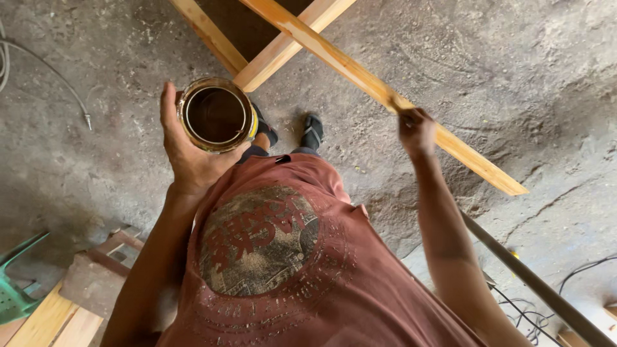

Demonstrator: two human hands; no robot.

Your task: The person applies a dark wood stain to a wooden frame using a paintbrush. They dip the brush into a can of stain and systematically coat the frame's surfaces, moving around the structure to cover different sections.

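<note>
I cup the open tin of dark varnish [216,114] level in my left hand [186,144], left of the slanting wooden slat [379,90], where my right hand [416,132] pinches something small; long even strokes seem best.

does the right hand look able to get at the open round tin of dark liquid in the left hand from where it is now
Probably yes. The right hand is at the long pale wooden slat, seemingly closed on a small tool that is hard to make out. The open round tin sits raised in the left hand, with nothing between them.
</note>
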